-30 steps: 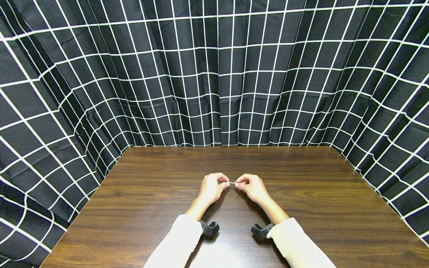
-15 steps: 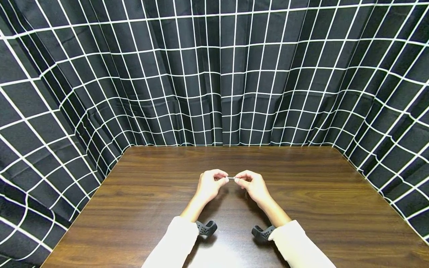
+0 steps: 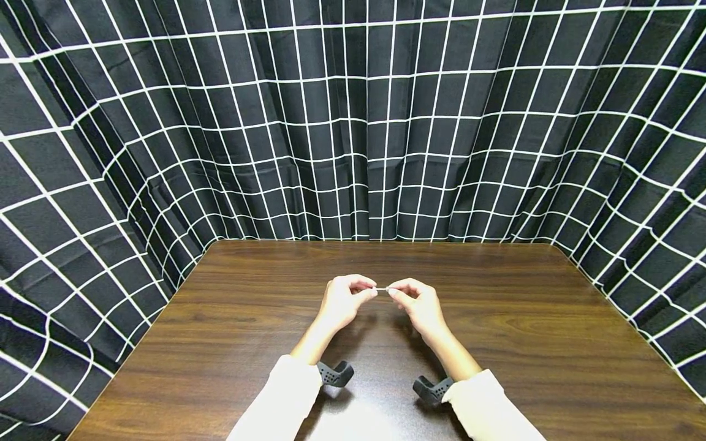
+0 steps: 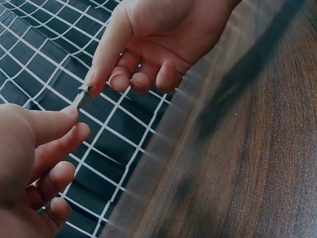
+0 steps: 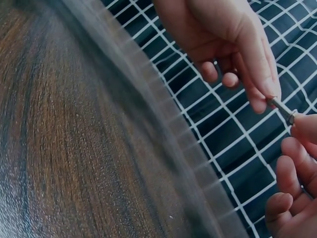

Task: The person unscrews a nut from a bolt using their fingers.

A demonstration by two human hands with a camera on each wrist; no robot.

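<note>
A small metal bolt [image 3: 382, 288] spans the gap between both hands, held level above the table. My left hand [image 3: 341, 301] pinches one end between thumb and forefinger. My right hand [image 3: 423, 306] pinches the other end the same way. In the left wrist view the bolt [image 4: 82, 100] has a wider collar, like a nut or head, against the right fingertips; I cannot tell which. The right wrist view shows the bolt [image 5: 282, 109] with that collar beside the right thumb. The remaining fingers of both hands are loosely curled. The fingertips hide both ends.
The brown wooden table [image 3: 248, 275] lies below the hands. A black curtain with a white grid [image 3: 331, 153] surrounds its back and sides. Dark wrist mounts [image 3: 336, 374] stick inward from both white sleeves.
Both hands have moved up and away over the table, still pinching the bolt. Their forearms have spread slightly apart.
</note>
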